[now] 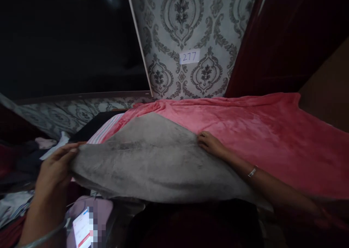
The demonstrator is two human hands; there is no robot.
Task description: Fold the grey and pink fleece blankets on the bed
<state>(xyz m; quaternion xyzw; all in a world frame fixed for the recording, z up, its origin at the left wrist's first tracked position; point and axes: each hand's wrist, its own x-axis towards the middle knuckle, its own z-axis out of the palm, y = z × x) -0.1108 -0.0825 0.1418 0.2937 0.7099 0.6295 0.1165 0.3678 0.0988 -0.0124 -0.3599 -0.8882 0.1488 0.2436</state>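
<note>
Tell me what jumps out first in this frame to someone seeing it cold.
The big pink plush blanket spread across the middle and right, with its grey underside flap folded back at centre. The left hand grips the flap's left corner, and the right hand presses on its right edge. Behind, a white paper label reading 277 sits on the grey damask-patterned wall.

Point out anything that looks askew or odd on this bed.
The grey blanket is folded back crooked over the pink blanket, its edges gripped by the left hand and right hand. A dark smudge-like patch shows near its upper left.
</note>
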